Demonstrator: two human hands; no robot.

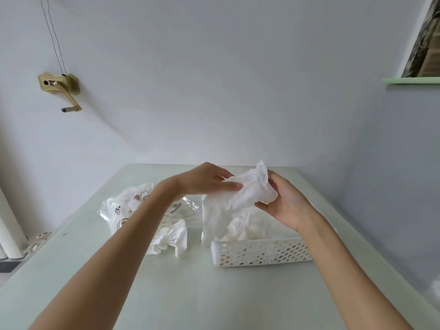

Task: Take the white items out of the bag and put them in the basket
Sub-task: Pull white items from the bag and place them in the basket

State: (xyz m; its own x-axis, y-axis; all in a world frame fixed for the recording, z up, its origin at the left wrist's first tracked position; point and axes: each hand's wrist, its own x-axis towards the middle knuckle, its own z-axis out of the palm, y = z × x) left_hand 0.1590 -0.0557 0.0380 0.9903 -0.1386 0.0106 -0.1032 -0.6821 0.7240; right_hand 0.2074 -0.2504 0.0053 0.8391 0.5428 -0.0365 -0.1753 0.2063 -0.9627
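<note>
A white perforated basket stands on the table at centre right, with crumpled white items piled inside it. Above the basket both hands hold one thin white item. My left hand pinches its left edge, and my right hand grips its right side from below. A clear plastic bag with printed marks lies to the left of the basket, partly hidden by my left forearm. More white items spill from its near end onto the table.
The pale green table runs to a white wall at the back. A brass crank fitting hangs on the wall at the upper left. A green ledge juts out at the upper right.
</note>
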